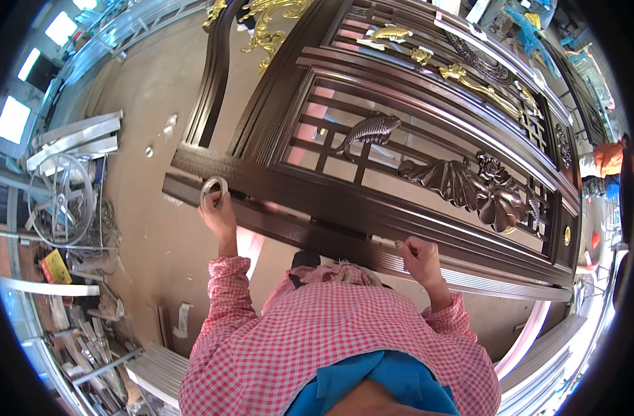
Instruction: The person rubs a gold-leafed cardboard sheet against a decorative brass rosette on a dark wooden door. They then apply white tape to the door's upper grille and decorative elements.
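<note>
A large dark brown metal gate panel (317,197) lies before me, with bars, a dark fish ornament (374,132) and dark leaf-and-flower ornaments (462,186). At its near left corner my left hand (218,213) is closed round a pale roll of tape (214,186), above a dark rail (279,220) along the panel's near edge. My right hand (422,261) is held with fingers curled together over the same rail, farther right. Whatever its fingers may pinch is too small to make out.
Gold ornaments (390,33) decorate the panel's far part, and a gold scroll (268,28) stands at its upper left. On the left are a spoked metal wheel (60,200), a yellow-red box (56,267) and metal offcuts (99,347). Long metal profiles (539,357) lie at the lower right.
</note>
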Demonstrator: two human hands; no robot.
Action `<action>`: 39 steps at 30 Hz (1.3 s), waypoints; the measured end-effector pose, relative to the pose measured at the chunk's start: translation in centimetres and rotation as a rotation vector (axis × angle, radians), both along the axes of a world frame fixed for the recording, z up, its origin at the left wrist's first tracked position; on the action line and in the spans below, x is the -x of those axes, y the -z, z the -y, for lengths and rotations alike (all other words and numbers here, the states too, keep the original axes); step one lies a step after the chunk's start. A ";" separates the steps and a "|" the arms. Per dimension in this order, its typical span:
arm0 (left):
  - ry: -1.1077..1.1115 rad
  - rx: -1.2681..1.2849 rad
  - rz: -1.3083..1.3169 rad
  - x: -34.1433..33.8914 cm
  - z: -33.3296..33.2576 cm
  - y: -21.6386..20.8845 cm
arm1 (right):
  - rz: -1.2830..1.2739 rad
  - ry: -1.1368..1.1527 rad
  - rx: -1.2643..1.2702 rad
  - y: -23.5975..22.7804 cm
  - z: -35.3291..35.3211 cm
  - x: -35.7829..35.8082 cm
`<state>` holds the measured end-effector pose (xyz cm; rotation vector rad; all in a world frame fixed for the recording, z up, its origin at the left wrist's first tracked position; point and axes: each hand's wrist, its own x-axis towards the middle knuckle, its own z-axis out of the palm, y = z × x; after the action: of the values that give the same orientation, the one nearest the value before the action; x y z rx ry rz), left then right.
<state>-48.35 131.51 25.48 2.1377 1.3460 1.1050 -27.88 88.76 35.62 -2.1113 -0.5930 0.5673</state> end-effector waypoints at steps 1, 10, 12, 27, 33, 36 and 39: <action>0.003 -0.037 -0.082 -0.7 -0.7 0.2 | 0.029 -0.006 0.021 0.0 -0.3 -0.2; 0.183 -0.141 -0.290 -8.4 -7.1 6.5 | 0.452 0.029 -0.186 -11.4 -9.4 -7.3; 0.171 -0.128 -0.347 -9.3 -7.0 6.7 | 0.676 0.172 -0.317 -16.9 -10.4 -10.7; 0.293 -0.181 -0.001 -20.0 -10.5 -1.8 | 1.335 0.113 -0.491 -28.9 -17.3 -16.1; 0.413 -0.169 0.119 -25.1 -10.1 0.4 | 1.375 0.129 -0.464 -27.9 -19.4 -21.3; 0.375 -0.235 0.133 -27.2 -10.4 -1.7 | 1.435 0.130 -0.543 -28.4 -19.5 -22.1; 0.389 -0.282 0.193 -31.3 -10.7 -1.0 | 1.441 0.125 -0.557 -27.3 -20.4 -24.5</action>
<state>-17.08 142.18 26.51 2.2840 0.6810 1.3503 -3.41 109.12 62.96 -1.6827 -1.1649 -1.2044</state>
